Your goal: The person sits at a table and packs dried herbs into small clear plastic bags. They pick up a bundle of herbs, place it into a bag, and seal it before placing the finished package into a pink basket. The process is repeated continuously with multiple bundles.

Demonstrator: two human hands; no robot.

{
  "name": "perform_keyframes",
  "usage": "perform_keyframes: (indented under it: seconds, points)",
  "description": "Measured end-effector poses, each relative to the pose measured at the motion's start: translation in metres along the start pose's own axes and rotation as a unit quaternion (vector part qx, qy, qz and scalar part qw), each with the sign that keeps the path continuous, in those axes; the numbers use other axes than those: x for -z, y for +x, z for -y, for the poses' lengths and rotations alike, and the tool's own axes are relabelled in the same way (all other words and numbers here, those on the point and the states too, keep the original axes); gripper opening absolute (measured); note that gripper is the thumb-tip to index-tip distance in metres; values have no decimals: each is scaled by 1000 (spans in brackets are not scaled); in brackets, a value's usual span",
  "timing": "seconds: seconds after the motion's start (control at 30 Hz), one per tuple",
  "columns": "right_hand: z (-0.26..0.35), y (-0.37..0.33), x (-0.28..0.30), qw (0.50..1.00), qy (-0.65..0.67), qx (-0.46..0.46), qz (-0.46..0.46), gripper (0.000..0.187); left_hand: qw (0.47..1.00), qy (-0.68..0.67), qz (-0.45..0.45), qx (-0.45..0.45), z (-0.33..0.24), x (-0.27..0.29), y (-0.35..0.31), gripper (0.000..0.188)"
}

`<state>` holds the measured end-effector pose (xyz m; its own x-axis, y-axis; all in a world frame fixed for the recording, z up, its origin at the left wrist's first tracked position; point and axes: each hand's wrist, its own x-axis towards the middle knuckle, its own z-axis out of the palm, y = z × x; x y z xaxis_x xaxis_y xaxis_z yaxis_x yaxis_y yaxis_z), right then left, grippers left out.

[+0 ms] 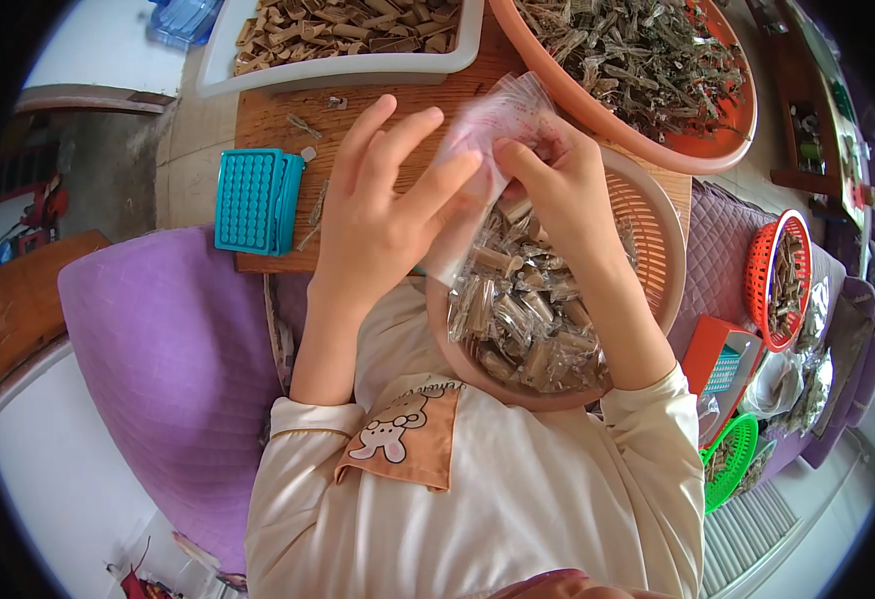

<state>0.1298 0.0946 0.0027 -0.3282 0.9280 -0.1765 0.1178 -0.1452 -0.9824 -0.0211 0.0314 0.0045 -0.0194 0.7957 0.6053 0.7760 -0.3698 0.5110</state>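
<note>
My right hand [562, 180] pinches a clear plastic bag with pink print [487, 135] between thumb and fingers. Beside it, my left hand [372, 205] is raised with its fingers spread, their tips close to the bag or against it; whether they touch I cannot tell. The bag is partly blurred, and what is inside it, if anything, is not clear. Below both hands, a pink slotted basket [673, 245] holds many small clear-wrapped packets [532, 319] of brown pieces.
On the wooden table [288, 110] are a white tray [342, 77] of brown curved pieces, an orange basin [647, 152] of dried plant bits and a teal plastic box [251, 200]. Red [754, 265] and green [752, 469] baskets stand at the right. A purple-covered seat [158, 339] is at the left.
</note>
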Motion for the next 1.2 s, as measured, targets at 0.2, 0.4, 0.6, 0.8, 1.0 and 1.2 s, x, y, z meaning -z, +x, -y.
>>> perform_keyframes:
  seconds: [0.2,0.4,0.6,0.8,1.0,1.2]
  points:
    - [4,17,9,996,-1,65,-60,13,994,82,61,-26,13,12,-16,14]
    - [8,37,28,967,77,129,-208,12,981,72,73,165,55,18,-43,7]
    - [0,39,19,976,105,85,-171,12,946,128,117,275,115,-1,-51,8]
    - [1,37,19,975,131,54,-172,3,960,-3,75,270,134,-11,-59,10]
    - [-6,42,25,972,144,48,-178,9,930,-71,91,350,104,-9,-51,11]
    - [-12,51,37,973,218,-40,58,14,937,-42,95,332,93,0,-52,11]
